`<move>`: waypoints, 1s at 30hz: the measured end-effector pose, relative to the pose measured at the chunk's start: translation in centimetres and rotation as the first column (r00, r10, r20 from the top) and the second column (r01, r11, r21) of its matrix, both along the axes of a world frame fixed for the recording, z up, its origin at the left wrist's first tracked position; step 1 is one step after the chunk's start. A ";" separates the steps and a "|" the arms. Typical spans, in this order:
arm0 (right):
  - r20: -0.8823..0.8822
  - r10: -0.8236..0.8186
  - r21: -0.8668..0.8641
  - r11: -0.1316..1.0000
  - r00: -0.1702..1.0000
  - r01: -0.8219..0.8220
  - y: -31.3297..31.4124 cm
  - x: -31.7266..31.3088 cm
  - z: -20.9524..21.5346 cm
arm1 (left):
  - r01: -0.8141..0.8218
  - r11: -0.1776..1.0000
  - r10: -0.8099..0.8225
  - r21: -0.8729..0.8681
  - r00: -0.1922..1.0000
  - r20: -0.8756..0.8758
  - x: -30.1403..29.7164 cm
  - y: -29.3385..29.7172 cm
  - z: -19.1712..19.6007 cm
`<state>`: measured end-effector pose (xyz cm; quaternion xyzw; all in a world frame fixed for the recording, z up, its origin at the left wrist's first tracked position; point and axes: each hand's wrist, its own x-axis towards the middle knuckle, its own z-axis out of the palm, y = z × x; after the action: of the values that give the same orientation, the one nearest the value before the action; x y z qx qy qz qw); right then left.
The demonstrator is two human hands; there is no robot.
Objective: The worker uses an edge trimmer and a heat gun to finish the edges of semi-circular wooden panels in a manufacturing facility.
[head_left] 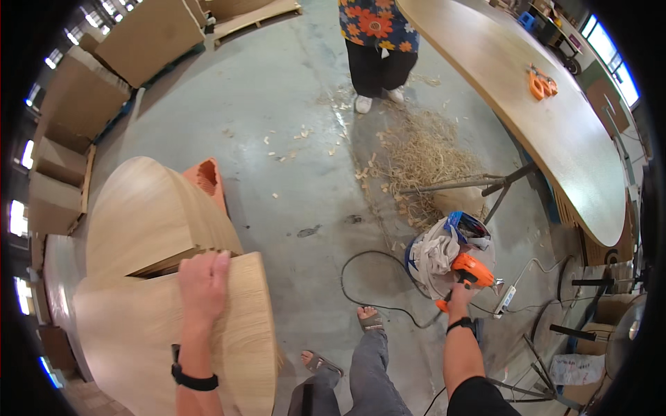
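Observation:
My left hand (203,288) is closed over the far edge of a pale wood-grain board (239,326), the top one of a stack at my left. Just beyond it stands another stack of curved boards (149,208), with a dark gap between. My right hand (458,298) grips an orange and black heat gun (475,269) by its handle; its metal nozzle points right. The heat gun is over a bucket (412,258) holding a pale crumpled cloth (436,254) and a blue plastic wrapper (463,223).
A long rounded tabletop (548,132) on metal legs carries orange-handled scissors (541,84). Wood shavings (423,152) cover the floor near a standing person (378,41). A black cable (345,277) loops by my feet. A power strip (506,301) lies right; cardboard stacks (83,104) line the left.

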<state>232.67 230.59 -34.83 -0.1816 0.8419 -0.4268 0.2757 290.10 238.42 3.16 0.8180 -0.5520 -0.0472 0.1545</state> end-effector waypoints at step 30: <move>0.904 0.352 -0.416 0.599 -0.241 -0.684 11.2 8.3 38.6 | 0.126 0.977 -0.141 -0.174 0.986 -0.083 -8.5 8.9 0.4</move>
<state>240.99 241.76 3.79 -0.1548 0.3012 -0.1528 0.9284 281.64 247.31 3.55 0.7600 -0.5998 -0.0495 0.2454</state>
